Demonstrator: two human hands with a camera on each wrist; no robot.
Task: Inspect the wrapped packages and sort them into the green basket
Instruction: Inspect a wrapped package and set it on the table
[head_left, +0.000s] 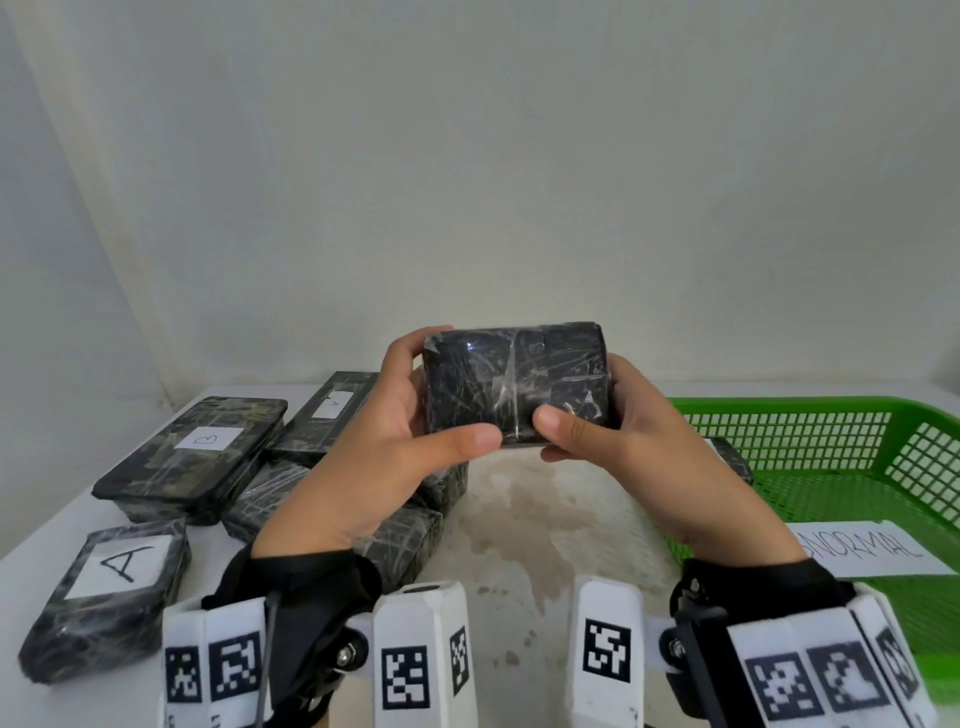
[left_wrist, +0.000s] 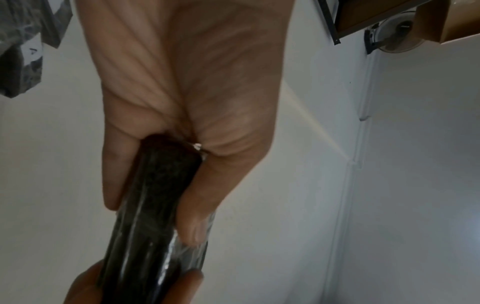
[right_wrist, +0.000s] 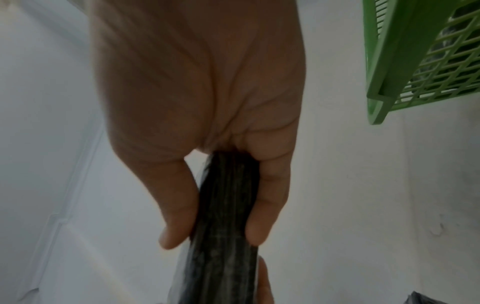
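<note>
Both hands hold one black plastic-wrapped package (head_left: 514, 382) upright above the table's middle, its unlabelled face towards me. My left hand (head_left: 415, 415) grips its left end, thumb on the front and fingers behind. My right hand (head_left: 602, 421) grips the right end the same way. In the left wrist view the package (left_wrist: 155, 216) is seen edge-on between thumb and fingers of the left hand (left_wrist: 179, 102). In the right wrist view the package (right_wrist: 226, 216) sits likewise in the right hand (right_wrist: 202, 98). The green basket (head_left: 841, 467) stands at the right with a package (head_left: 730, 457) partly visible inside.
Several wrapped packages lie at the left: one labelled A (head_left: 111, 592) near the front, one labelled B (head_left: 197, 457) behind it, another labelled one (head_left: 327, 410) at the back, more under my left forearm. A white "ABNORMAL" paper (head_left: 872, 553) lies in the basket (right_wrist: 415, 67). The table (head_left: 545, 545) is stained.
</note>
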